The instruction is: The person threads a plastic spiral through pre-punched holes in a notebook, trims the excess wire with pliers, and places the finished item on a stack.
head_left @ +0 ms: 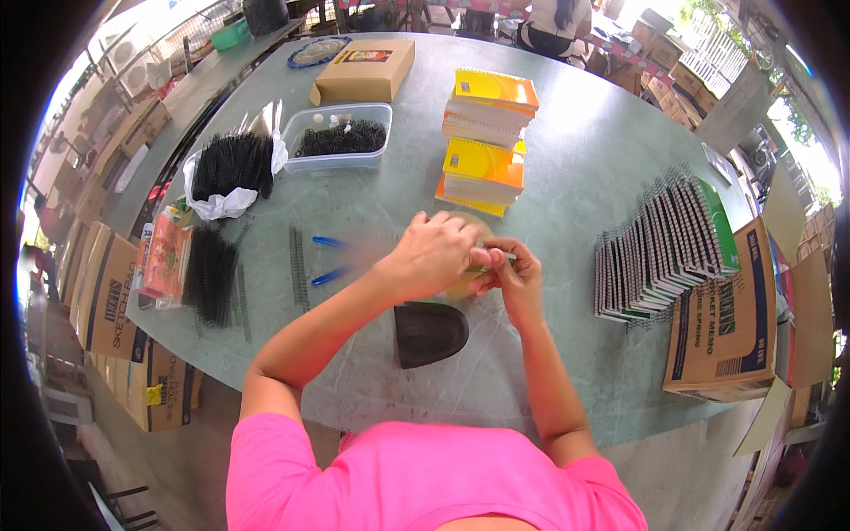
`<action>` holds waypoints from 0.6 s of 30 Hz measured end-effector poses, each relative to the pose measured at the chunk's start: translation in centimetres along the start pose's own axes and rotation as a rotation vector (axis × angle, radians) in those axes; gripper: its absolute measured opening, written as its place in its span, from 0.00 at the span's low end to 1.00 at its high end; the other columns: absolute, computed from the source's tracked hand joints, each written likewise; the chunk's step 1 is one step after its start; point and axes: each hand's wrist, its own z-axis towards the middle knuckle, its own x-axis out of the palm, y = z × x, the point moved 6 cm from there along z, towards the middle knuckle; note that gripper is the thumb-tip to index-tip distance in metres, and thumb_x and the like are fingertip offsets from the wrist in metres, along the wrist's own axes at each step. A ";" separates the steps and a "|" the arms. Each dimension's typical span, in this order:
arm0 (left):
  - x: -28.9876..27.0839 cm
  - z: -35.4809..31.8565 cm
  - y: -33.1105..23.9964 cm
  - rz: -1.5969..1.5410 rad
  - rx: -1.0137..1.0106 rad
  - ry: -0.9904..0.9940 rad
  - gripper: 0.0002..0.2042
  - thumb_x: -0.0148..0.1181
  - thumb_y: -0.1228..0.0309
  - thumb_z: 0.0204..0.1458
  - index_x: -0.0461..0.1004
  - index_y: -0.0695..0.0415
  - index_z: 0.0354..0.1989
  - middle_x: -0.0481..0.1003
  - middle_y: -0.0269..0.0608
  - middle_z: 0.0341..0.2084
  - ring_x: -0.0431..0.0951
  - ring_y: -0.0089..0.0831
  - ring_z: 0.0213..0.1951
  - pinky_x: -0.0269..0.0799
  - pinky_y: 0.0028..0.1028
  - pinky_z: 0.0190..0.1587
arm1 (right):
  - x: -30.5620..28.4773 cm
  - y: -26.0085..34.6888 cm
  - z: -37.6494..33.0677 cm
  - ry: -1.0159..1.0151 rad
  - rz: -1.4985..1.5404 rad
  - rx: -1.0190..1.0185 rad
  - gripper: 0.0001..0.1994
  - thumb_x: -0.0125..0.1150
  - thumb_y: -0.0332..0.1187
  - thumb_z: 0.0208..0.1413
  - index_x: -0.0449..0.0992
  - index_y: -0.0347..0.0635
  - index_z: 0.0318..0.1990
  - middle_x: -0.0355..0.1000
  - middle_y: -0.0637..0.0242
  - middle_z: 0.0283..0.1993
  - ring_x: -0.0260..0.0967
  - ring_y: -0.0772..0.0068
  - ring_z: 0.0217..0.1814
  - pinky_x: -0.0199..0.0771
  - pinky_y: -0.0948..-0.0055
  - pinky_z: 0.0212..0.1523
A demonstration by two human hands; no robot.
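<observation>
At the middle of the table my left hand [440,254] and my right hand [515,273] meet, fingers curled and pinched together. Between them shows a thin, pale edge; the thing itself is mostly covered by my fingers, and I cannot make out its kind. A blurred tan shape [462,288] lies behind and below the fingers. Left of my left wrist are the blue handles [329,276] of a tool whose head is smeared. Black spiral binding coils [299,265] lie beyond it. Just below my hands sits a dark, half-round pad [430,335].
Ahead stand two stacks of yellow-orange notebooks [482,168]. Green spiral-bound notebooks [668,248] lean in a row at right, by an open carton [722,323]. Leftward are a clear tub [337,157] of coils, black coil bundles [232,168] and a brown box [366,71]. Someone sits beyond.
</observation>
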 end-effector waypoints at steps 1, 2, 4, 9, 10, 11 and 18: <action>0.5 -0.1 0.5 0.052 -0.034 0.105 0.11 0.61 0.66 0.45 0.70 0.57 0.35 0.72 0.41 0.37 0.70 0.41 0.39 0.63 0.38 0.42 | 0.7 0.9 -0.3 -0.027 0.018 -0.023 0.12 0.56 0.32 0.58 0.69 0.33 0.45 0.74 0.60 0.31 0.73 0.72 0.21 0.75 0.76 0.21; 0.9 -0.2 1.0 0.103 -0.066 0.209 0.12 0.61 0.66 0.44 0.70 0.57 0.35 0.71 0.42 0.37 0.70 0.41 0.40 0.63 0.38 0.42 | 1.1 1.5 -0.4 -0.055 0.034 -0.047 0.11 0.56 0.31 0.58 0.70 0.33 0.44 0.74 0.60 0.31 0.73 0.72 0.21 0.75 0.77 0.21; 0.1 0.2 0.2 0.090 -0.037 0.099 0.14 0.61 0.66 0.44 0.71 0.58 0.38 0.72 0.42 0.37 0.70 0.41 0.41 0.63 0.39 0.42 | 0.6 0.9 -0.5 -0.006 -0.005 0.019 0.10 0.56 0.30 0.57 0.71 0.33 0.44 0.75 0.59 0.31 0.74 0.72 0.21 0.75 0.77 0.21; -0.9 0.1 -0.5 0.059 0.017 -0.095 0.14 0.60 0.68 0.44 0.71 0.58 0.39 0.72 0.42 0.37 0.70 0.40 0.40 0.63 0.38 0.42 | 0.3 1.1 -0.3 0.037 -0.041 -0.084 0.10 0.56 0.27 0.57 0.71 0.32 0.43 0.74 0.58 0.31 0.74 0.72 0.22 0.74 0.79 0.19; -0.5 0.0 0.0 0.090 0.004 -0.027 0.13 0.60 0.68 0.45 0.71 0.58 0.39 0.72 0.43 0.37 0.70 0.40 0.40 0.63 0.38 0.42 | 0.5 1.3 -0.4 0.018 0.000 -0.062 0.09 0.54 0.26 0.57 0.71 0.32 0.43 0.74 0.59 0.33 0.74 0.73 0.22 0.74 0.80 0.20; -0.2 -0.1 0.4 0.123 -0.008 0.041 0.13 0.59 0.68 0.45 0.71 0.58 0.39 0.72 0.43 0.37 0.71 0.40 0.41 0.63 0.37 0.42 | 0.7 1.5 -0.5 -0.001 0.042 -0.040 0.08 0.53 0.24 0.57 0.71 0.32 0.43 0.74 0.59 0.35 0.74 0.74 0.22 0.74 0.80 0.20; -0.4 0.4 -0.6 0.041 -0.007 -0.045 0.09 0.55 0.66 0.51 0.72 0.57 0.37 0.73 0.44 0.37 0.71 0.41 0.38 0.64 0.37 0.40 | -0.1 1.0 -0.5 0.037 0.025 -0.049 0.09 0.52 0.27 0.59 0.69 0.32 0.45 0.74 0.59 0.39 0.74 0.72 0.23 0.75 0.78 0.20</action>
